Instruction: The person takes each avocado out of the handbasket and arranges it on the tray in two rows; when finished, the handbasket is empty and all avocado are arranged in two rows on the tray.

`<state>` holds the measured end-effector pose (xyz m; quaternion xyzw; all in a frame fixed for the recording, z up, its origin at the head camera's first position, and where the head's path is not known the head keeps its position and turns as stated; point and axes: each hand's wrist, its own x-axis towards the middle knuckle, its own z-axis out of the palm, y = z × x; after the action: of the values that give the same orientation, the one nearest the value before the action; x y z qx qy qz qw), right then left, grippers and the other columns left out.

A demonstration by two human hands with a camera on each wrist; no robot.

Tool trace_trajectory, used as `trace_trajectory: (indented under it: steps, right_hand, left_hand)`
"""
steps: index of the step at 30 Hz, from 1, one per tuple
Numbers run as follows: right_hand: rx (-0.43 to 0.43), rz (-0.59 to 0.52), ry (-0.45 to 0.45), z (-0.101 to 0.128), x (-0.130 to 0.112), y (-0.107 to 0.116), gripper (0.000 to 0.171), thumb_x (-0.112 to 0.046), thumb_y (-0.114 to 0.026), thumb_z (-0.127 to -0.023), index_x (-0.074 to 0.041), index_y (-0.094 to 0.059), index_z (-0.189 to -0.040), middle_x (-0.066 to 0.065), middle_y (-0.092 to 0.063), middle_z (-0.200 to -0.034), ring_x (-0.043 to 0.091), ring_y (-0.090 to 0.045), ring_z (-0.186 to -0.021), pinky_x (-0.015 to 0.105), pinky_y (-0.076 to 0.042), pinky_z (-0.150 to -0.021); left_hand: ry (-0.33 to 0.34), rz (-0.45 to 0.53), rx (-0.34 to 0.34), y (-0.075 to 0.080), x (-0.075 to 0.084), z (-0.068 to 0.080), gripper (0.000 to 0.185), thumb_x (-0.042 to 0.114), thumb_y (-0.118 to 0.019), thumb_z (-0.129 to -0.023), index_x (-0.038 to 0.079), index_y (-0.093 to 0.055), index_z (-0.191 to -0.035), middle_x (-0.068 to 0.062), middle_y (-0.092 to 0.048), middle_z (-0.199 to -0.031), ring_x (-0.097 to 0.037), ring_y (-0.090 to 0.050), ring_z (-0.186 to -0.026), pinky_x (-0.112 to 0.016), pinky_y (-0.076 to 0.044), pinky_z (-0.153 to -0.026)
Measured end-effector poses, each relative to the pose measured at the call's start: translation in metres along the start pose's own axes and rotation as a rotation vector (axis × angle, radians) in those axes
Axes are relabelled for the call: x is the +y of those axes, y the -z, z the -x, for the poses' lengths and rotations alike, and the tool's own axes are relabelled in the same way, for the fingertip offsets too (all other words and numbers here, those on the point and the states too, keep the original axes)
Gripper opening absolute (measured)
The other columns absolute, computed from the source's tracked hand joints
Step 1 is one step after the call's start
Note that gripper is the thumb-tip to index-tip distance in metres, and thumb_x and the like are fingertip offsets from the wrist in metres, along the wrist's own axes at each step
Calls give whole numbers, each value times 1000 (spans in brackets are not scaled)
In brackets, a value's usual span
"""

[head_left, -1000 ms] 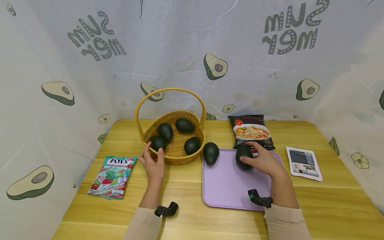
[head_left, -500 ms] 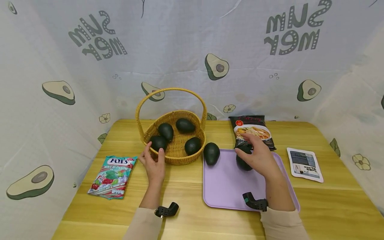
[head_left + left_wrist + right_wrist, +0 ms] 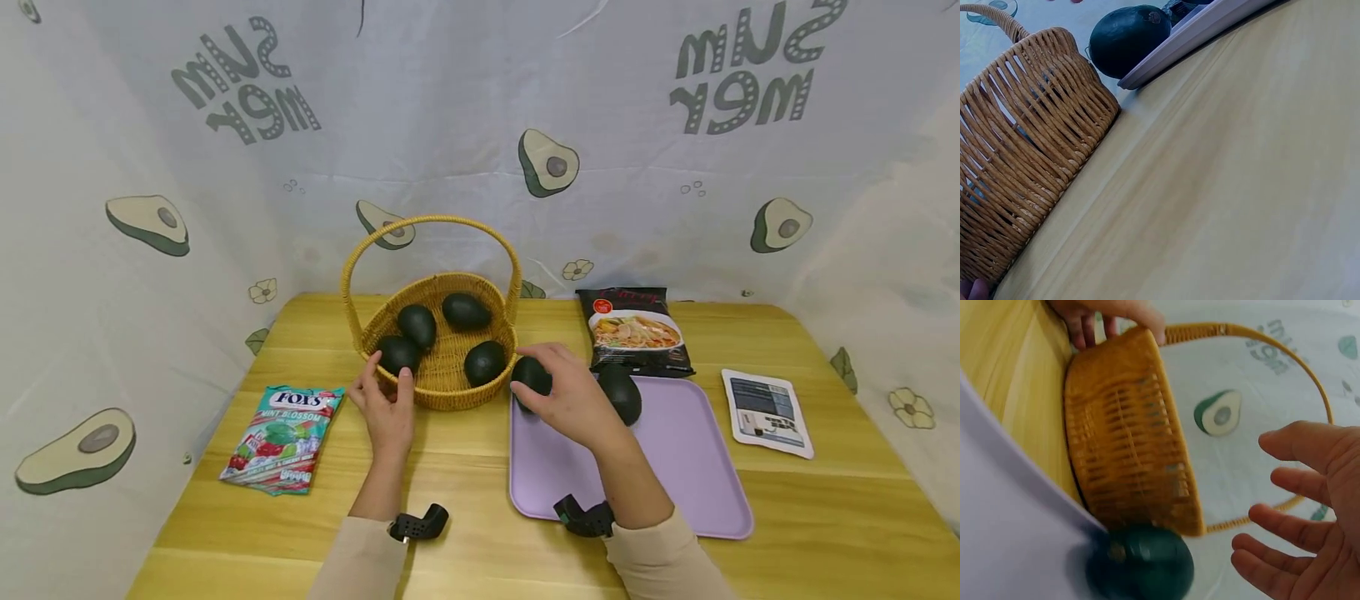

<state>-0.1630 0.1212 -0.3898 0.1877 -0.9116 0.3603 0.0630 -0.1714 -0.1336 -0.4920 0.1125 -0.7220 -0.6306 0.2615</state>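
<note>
White cloth printed with avocados and grey lettering hung behind and beside a wooden table [image 3: 465, 467] that filled the lower half of the head view. At the centre left of that view stood a woven basket [image 3: 442, 387] with a tall hoop handle, holding four dark avocados. The left hand [image 3: 384, 408] held the near rim of the basket, its fingers and thumb curled over the wicker just in front of the leftmost avocado in the basket [image 3: 397, 354]; in the right wrist view those fingertips showed at the top of the frame on the basket's edge.

A lilac tray [image 3: 675, 475] lay right of the basket, in the lower right centre of the head view. One avocado [image 3: 531, 375] sat at the tray's far left corner, just beside the basket wall, and the left wrist view showed it at the top of the frame against the tray's edge. The right hand [image 3: 570, 396] hovered over this avocado with fingers spread and relaxed; the right wrist view showed the palm open, apart from the fruit and gripping nothing. A second avocado [image 3: 621, 393] rested on the tray just right of that hand.

A black noodle packet [image 3: 636, 329] lay beyond the tray, a white card [image 3: 767, 402] to the right of it, and a Fox's mint candy bag [image 3: 283, 437] at the lower left.
</note>
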Motion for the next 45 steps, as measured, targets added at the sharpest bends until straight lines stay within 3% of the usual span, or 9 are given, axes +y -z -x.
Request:
trace_trajectory:
  steps: [6,14,20,28,36,45]
  right_hand:
    - [-12,57,5,-18,-18,-16,48,-36,-69,-82,-18,-55,-125,0,-52,-120,21,-53,-102,40,-45,-82]
    - [-173,158,-31,-53,-35,-32,60,-46,-66,-81,-20,-49,-132,5,-50,-126,25,-49,-113,44,-40,-91]
    - [-237,125,-19,-70,-35,-45,62,-44,-66,-82,-18,-46,-135,7,-48,-129,25,-48,-115,45,-41,-91]
    - [-178,-22,5,-80,-38,-54,60,-37,-70,-81,-16,-48,-133,3,-48,-129,23,-45,-118,43,-40,-93]
    - [-251,68,-101,-84,-32,-71,62,-41,-68,-81,-18,-46,-135,8,-46,-130,27,-47,-115,46,-41,-90]
    - [-291,105,-88,-93,-31,-81,64,-38,-71,-79,-16,-47,-134,9,-49,-128,29,-48,-114,45,-42,-90]
  left_hand:
    - [-14,-2,-9,-1,1,0,56,47,-57,-87,25,-40,-136,-6,-23,-115,-20,-44,-85,-31,-42,-72]
    - [-16,-2,2,0,1,0,55,46,-58,-88,26,-41,-136,-6,-23,-116,-19,-46,-86,-30,-42,-72]
    - [-10,-9,6,-1,1,0,54,47,-58,-87,30,-41,-135,-5,-24,-118,-19,-46,-88,-30,-43,-72]
    - [-23,-18,12,0,1,0,55,45,-58,-88,24,-40,-136,-6,-24,-118,-19,-47,-87,-29,-42,-72]
    - [-35,-25,10,-1,1,-1,53,44,-58,-88,28,-41,-135,-6,-24,-116,-20,-45,-84,-28,-41,-71]
    - [-45,-28,16,-1,1,0,52,43,-58,-88,27,-42,-135,-7,-24,-115,-21,-44,-83,-27,-41,-70]
